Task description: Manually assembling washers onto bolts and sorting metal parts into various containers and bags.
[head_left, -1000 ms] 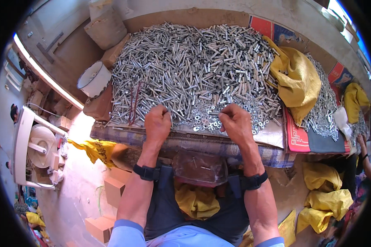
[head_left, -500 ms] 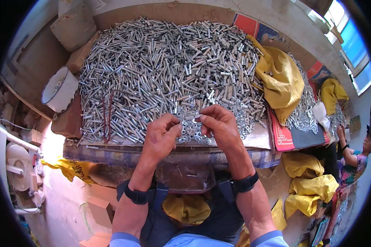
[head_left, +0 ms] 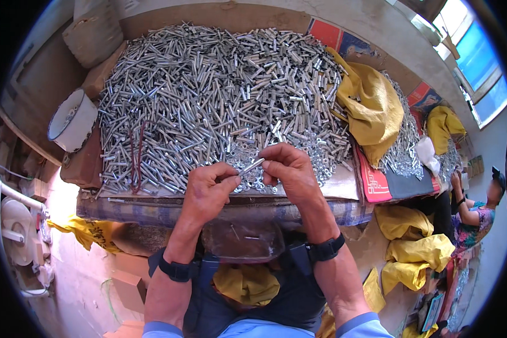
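A short silver bolt (head_left: 252,167) is held slantwise between my two hands, just above the near edge of the metal pile. My left hand (head_left: 204,188) pinches its lower left end between thumb and fingers. At the upper right end, my right hand (head_left: 290,172) closes thumb and forefinger on it. Small nuts and washers (head_left: 245,151) lie loose just beyond my fingers. Behind them spreads a big heap of silver bolts and tube-like sleeves (head_left: 208,101). My fingers partly cover the ends of the held piece.
A white enamel basin (head_left: 72,125) stands at the left of the heap, a yellow sack (head_left: 372,107) at its right. A shallow tray (head_left: 239,242) with a few metal pieces sits before my lap. More yellow sacks (head_left: 419,253) lie at right, near another person (head_left: 474,219).
The bolt has gone from nearly level to slanting, its right end higher, and more of it shows. My left hand now grips its other end. The view has shifted slightly.
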The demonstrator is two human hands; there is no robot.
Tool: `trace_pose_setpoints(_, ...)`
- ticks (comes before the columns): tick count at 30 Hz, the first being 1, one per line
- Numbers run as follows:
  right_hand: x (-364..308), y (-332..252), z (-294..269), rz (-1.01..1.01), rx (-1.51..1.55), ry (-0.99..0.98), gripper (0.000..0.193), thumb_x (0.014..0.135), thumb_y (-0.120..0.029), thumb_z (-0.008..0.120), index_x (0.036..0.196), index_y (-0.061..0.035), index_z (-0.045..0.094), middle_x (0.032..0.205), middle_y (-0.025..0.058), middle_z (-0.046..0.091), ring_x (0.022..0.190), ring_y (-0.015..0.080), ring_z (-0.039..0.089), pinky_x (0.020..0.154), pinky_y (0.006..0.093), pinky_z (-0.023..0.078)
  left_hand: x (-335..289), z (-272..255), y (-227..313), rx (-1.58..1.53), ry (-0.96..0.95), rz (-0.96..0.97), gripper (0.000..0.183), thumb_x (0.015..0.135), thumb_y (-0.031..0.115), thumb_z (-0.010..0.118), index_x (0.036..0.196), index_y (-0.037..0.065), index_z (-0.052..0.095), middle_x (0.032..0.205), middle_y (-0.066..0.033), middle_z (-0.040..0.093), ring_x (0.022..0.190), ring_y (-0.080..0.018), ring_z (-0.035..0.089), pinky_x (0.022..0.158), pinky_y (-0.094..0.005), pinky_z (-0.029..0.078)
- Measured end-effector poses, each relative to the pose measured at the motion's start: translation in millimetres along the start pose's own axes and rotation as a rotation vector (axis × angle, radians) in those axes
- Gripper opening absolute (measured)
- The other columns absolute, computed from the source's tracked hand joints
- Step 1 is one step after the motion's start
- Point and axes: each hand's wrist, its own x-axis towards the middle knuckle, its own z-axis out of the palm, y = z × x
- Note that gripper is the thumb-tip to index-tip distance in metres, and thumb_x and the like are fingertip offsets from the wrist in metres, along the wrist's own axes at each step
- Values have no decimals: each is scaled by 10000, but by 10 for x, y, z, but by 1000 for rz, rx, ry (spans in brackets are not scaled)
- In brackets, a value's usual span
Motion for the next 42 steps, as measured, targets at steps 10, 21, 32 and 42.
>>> trace_pose_setpoints(10,21,-37,12,38,-15,13,147,910,-23,650,1053,5,663,782,29,652,608,89,598,533,228,454,15,-25,3,-16,-38,30,101,864,73,684,903,-18,705,629,-13,606,518,-64,549,483,-250,419)
trace_pose_setpoints(21,50,5,58,60,-19,8,139,924,-78,664,1032,9,660,827,77,704,581,93,599,509,224,445,-32,-71,3,7,-50,40,98,870,60,663,908,-27,688,629,-25,596,527,-74,545,488,-269,428)
trace_pose_setpoints(32,83,-19,142,53,-263,15,184,889,-126,714,987,17,652,753,36,659,568,77,594,494,213,459,-10,-134,-39,-41,-95,-66,160,884,47,656,989,-72,637,735,-75,651,569,-115,634,494,-256,494)
trace_pose_setpoints(42,-67,155,309,-184,-1069,-52,196,796,-208,710,859,-29,659,786,193,674,777,405,659,679,476,512,21,-219,-20,-147,122,-13,121,936,128,598,952,9,586,773,-61,668,582,-105,643,518,-233,497)
